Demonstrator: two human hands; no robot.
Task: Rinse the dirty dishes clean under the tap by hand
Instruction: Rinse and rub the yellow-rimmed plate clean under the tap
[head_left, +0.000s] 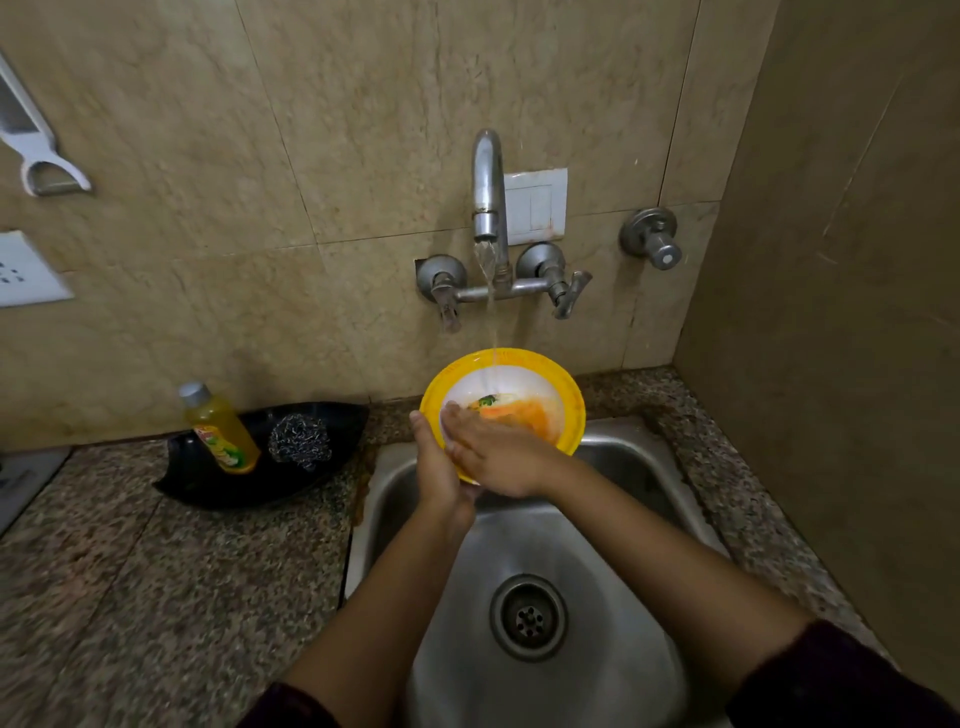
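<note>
A yellow-rimmed bowl (563, 387) with a white inside is tilted toward me over the back of the steel sink (639, 483). Orange residue and a green scrap smear its inside. Water runs from the wall tap (487, 192) straight into the bowl. My left hand (436, 462) grips the bowl's near left rim from below and outside. My right hand (498, 449) lies flat across the bowl's lower inside, fingers spread on the white surface, holding nothing.
A black tray (218, 483) on the granite counter left of the sink holds a yellow dish-soap bottle (221, 428) and a steel scrubber (300, 439). The drain (529, 617) sits mid-sink. A side wall closes the right.
</note>
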